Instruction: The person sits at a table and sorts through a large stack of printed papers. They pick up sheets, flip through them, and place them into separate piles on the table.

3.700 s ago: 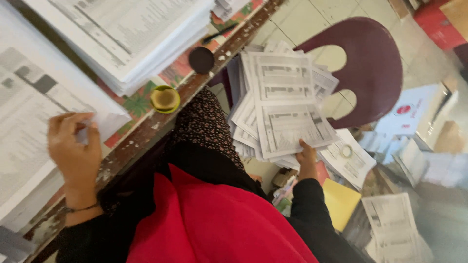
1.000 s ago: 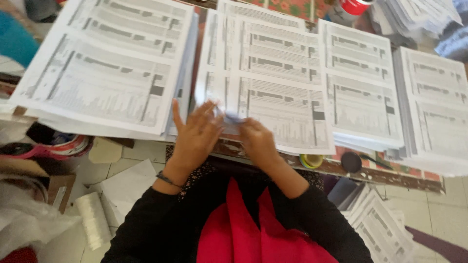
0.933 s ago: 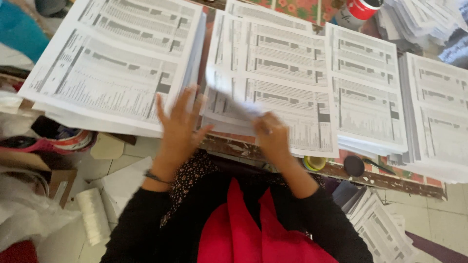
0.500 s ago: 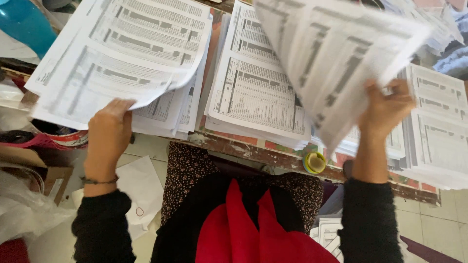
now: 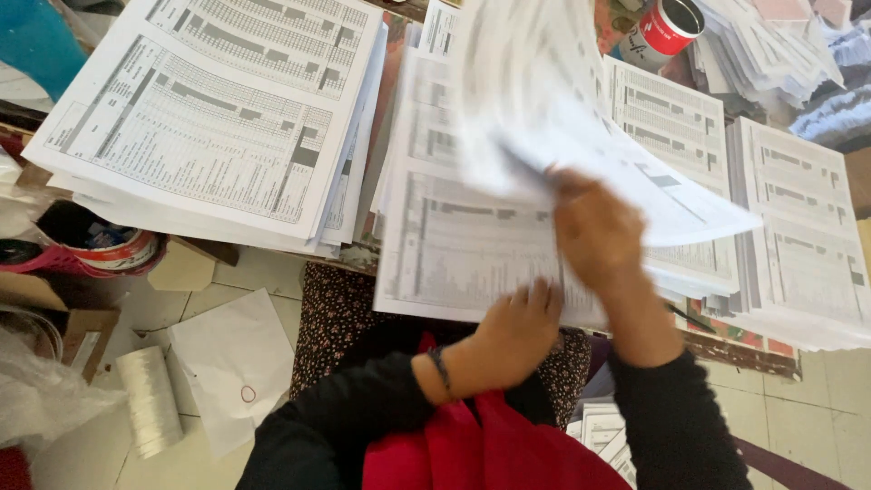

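My right hand (image 5: pixel 594 231) grips a bundle of printed sheets (image 5: pixel 581 118), blurred with motion, above the middle stack of printed forms (image 5: pixel 454 245) on the table. My left hand (image 5: pixel 517 331) rests with its fingers on the near edge of that middle stack, a dark bracelet on its wrist. Another thick stack of forms (image 5: pixel 209 127) lies to the left, and more stacks (image 5: pixel 798 227) lie to the right.
A red tin can (image 5: pixel 670 25) stands at the table's far side. On the tiled floor to the left lie a loose white sheet (image 5: pixel 227 363), a spool of white thread (image 5: pixel 150 399), a cardboard box (image 5: pixel 68 318) and a red-rimmed tub (image 5: pixel 109 249). A blue object (image 5: pixel 36 41) sits far left.
My right hand has swung the lifted sheets from the right down over the middle stack. My left hand has moved from the left stack's edge to the middle stack.
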